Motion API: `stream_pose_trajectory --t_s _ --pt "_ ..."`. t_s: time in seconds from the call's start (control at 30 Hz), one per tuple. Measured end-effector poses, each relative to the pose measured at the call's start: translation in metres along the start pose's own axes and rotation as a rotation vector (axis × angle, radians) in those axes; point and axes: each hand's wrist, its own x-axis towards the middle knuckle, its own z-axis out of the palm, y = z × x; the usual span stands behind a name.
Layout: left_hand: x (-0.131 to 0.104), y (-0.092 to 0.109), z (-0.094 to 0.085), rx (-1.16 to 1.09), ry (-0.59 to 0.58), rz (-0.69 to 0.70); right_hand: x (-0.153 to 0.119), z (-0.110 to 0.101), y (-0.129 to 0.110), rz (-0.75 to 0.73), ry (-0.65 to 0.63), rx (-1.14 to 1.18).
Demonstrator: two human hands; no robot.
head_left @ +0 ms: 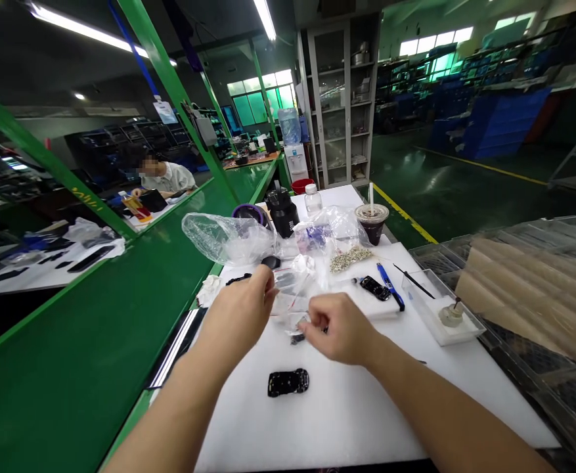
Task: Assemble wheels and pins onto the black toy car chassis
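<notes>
My left hand (247,303) is closed at the near side of a clear plastic bag (291,284), its fingers curled; what it holds, if anything, is hidden. To its right, my right hand (339,326) is curled with thumb and fingertips together at a small clear bag (295,324), its grip blurred. Small dark parts (297,339) show beside those fingertips. Nearer to me on the white table (347,420) lies a black toy car body (288,382). Another black car piece (375,288) rests beyond my right hand, beside a blue pen-like tool (391,286).
At the back stand a black bottle (282,213), a clear jar (312,199) and a drink cup (372,223). A bag of small metal parts (351,259) lies before them. On the right is a tray (443,309) with a small jar. A person (164,179) sits beyond the green partition.
</notes>
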Motion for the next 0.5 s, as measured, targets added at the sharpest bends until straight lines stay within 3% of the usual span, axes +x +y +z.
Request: stream_pose_trajectory --t_s 0.07,0.13,0.27,0.37,0.5 --pt "0.007 -0.010 -0.005 0.069 -0.061 0.096 0.003 -0.005 0.005 0.004 0.151 -0.095" --pt "0.014 -0.021 -0.007 0.114 -0.131 0.208 0.006 -0.004 0.013 0.026 0.196 -0.160" --pt "0.009 -0.029 -0.004 0.190 -0.139 0.288 0.007 0.016 0.026 0.048 0.053 -0.226" --pt "-0.007 -0.020 0.001 0.202 -0.132 0.281 0.008 0.028 0.029 0.031 -0.015 -0.239" --pt "-0.021 -0.008 0.012 0.100 -0.178 0.333 0.009 0.030 0.027 0.052 -0.019 -0.241"
